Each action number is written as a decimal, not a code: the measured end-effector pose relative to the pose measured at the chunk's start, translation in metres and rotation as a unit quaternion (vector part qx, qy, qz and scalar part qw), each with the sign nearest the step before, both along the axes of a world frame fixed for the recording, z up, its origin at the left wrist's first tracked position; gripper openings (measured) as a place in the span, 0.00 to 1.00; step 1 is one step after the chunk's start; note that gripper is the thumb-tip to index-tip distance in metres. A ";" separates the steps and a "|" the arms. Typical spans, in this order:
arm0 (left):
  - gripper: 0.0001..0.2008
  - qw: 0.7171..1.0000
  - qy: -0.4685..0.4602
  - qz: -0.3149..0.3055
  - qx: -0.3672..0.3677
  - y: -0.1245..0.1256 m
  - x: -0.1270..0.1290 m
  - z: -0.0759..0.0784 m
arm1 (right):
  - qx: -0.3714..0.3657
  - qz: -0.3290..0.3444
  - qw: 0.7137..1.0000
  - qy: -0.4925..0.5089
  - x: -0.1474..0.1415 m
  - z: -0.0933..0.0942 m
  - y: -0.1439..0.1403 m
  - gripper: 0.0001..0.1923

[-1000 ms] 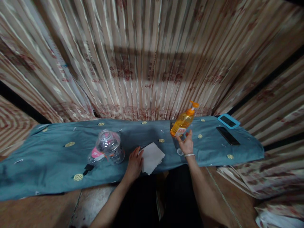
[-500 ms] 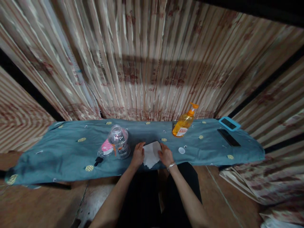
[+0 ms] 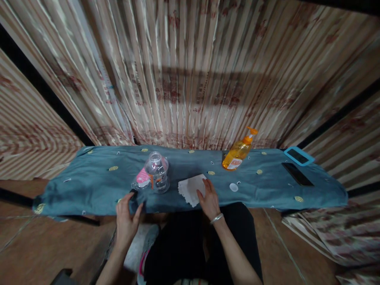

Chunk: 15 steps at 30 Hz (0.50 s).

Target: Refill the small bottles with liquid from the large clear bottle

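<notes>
- Pleated curtain [image 3: 190, 91] behind cloth-draped bench [image 3: 92, 182]
- Right hand [image 3: 209, 200], spread, on scalloped white sheet [image 3: 190, 189]
- Left hand [image 3: 127, 217], spread
- From sheet: clear bottle [image 3: 160, 180], ten o'clock; amber pump bottle [image 3: 237, 154], two

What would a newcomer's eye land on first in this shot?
Probably the orange pump bottle, vivid against the teal cover, right of centre near the pleated curtain. Next, perhaps, the whitish sheet with a wavy edge, near the cover's front edge, the right hand at its right side. The clear bottle stands to the sheet's left.
</notes>
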<state>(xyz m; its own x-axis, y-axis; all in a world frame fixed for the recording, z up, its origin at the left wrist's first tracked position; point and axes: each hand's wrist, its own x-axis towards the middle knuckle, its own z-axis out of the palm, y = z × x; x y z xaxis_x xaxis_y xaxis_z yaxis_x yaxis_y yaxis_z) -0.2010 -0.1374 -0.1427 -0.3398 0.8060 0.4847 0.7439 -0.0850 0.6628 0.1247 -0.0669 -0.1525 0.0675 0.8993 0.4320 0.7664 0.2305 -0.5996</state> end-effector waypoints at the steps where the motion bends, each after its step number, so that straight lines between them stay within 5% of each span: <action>1: 0.30 1.000 0.002 0.027 0.000 0.007 -0.009 0.000 | 0.001 0.004 1.000 0.003 -0.005 0.001 -0.002 0.23; 4: 0.34 0.996 -0.028 0.053 -0.062 0.030 -0.026 -0.005 | 0.005 0.013 1.000 0.009 -0.016 0.003 -0.005 0.22; 8: 0.25 0.991 -0.054 0.053 -0.107 0.045 -0.037 -0.009 | 0.006 0.014 1.000 0.016 -0.019 0.003 -0.008 0.22; 15: 0.27 0.980 -0.139 0.090 -0.110 0.024 -0.054 0.006 | -0.002 0.025 0.999 0.037 -0.018 0.001 -0.011 0.22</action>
<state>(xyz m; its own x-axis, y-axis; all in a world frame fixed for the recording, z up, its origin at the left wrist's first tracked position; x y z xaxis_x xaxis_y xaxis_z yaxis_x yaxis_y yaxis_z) -0.2550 -0.1139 -0.1363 -0.5802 0.7955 0.1748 0.5217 0.1981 0.8298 0.1063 -0.0777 -0.1517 0.0538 0.9043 0.4235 0.7068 0.2651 -0.6559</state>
